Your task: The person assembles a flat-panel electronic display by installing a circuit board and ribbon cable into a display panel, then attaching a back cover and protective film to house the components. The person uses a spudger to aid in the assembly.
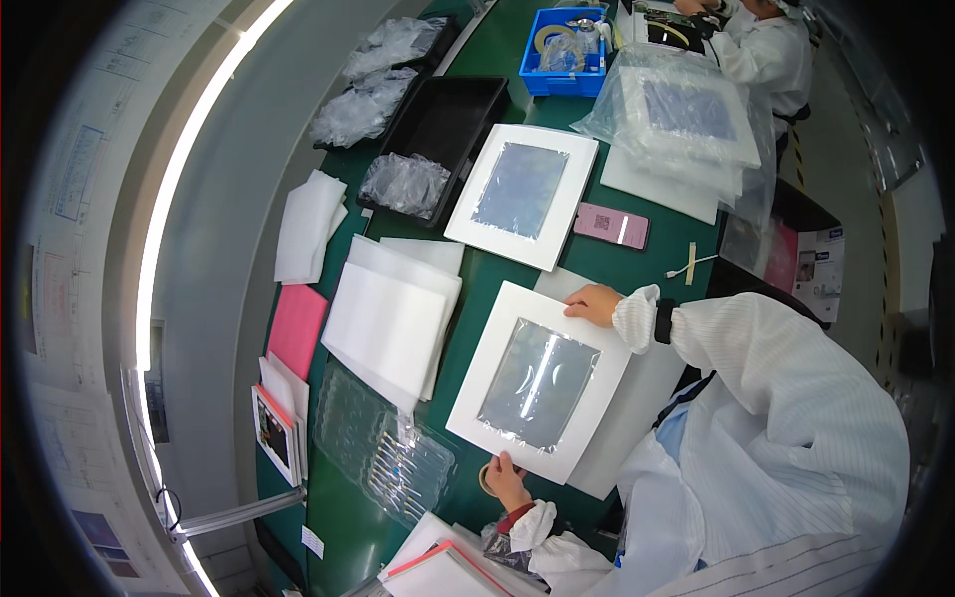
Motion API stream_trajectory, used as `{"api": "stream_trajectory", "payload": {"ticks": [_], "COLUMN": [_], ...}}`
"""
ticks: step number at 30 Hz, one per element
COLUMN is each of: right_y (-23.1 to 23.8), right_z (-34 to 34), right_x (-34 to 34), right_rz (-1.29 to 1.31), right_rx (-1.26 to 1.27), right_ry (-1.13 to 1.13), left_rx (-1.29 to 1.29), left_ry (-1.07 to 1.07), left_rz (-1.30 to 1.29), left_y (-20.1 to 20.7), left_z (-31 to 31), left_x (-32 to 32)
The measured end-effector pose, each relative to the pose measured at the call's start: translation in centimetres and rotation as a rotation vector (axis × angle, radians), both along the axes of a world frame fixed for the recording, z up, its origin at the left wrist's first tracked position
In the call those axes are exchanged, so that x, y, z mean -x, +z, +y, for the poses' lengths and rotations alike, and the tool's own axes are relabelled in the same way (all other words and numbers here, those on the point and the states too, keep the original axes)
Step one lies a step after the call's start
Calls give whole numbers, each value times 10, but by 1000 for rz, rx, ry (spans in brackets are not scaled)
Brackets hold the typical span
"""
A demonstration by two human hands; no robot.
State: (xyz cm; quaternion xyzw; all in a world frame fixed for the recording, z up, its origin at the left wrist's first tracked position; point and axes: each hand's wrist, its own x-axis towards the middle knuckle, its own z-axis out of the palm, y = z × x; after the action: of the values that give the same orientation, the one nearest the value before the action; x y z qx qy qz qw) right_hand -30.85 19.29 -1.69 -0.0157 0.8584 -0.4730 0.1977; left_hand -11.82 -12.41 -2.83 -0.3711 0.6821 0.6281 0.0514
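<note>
A white rectangular frame panel [490, 363] with a clear, shiny film window [538, 388] lies tilted before me, held by both my hands. My right hand [594, 304] is closed on its upper right edge, thumb and fingers pinching the border. At the lower edge my left hand [508, 483] grips the panel, with fingertips on the border. A tape roll [485, 480] shows beside my left hand, partly hidden by it. Beneath the panel, a white foam sheet [607, 453] sticks out on the right. A similar framed panel [522, 194] rests farther off on the green table.
Foam sheets [383, 323], a clear plastic tray [383, 453] with small parts and a black tray [448, 114] line the left. Farther off are a pink phone [611, 226], bagged panels [686, 114], a blue bin [565, 80] and a co-worker [761, 55]. White boards [448, 575] lean near the bottom.
</note>
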Motion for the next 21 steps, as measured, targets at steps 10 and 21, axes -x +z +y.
{"api": "stream_trajectory", "payload": {"ticks": [10, 21], "right_y": [-29, -9], "right_z": [-10, -7], "right_x": [4, -16], "right_rz": [56, 254], "right_rx": [-67, -144], "right_ry": [-27, -80], "left_rx": [98, 340], "left_ry": [39, 62], "left_rz": [-60, 36], "left_y": [-28, -44], "left_z": [-1, -2], "left_x": [27, 23]}}
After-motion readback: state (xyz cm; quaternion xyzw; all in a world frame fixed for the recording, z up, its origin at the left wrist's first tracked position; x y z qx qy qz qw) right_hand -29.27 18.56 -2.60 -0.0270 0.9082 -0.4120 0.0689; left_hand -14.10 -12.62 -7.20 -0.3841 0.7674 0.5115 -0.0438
